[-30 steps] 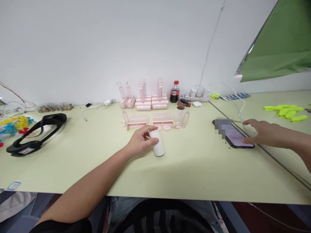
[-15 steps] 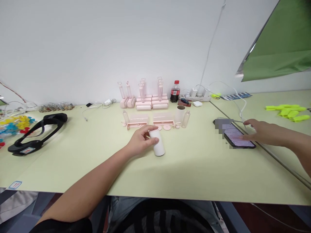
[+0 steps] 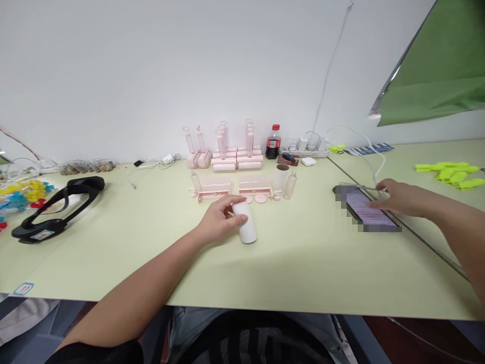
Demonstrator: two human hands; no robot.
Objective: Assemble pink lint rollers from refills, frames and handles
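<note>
My left hand (image 3: 220,218) grips the upper end of a white roll (image 3: 247,230), thumb on its near side and fingers round its top. My right hand (image 3: 396,197) is over a phone (image 3: 371,208) lying on the table, its thumb at the lit screen and its other fingers bent near the phone's right edge. Behind the roll lie two open pink cases (image 3: 214,194), (image 3: 254,192) with pink discs (image 3: 260,198) beside them. A second white roll (image 3: 281,177) with a brown core stands upright by a clear pink handle (image 3: 290,185).
Pink assembled rollers (image 3: 224,163) line the wall beside a cola bottle (image 3: 273,142) and a power strip (image 3: 303,152). At the left are a black headset (image 3: 56,225) and colourful pieces (image 3: 34,192); neon-yellow pieces (image 3: 450,174) lie at the right.
My right hand has moved a little up and left over the phone's screen. My left hand and the white roll have stayed in place.
</note>
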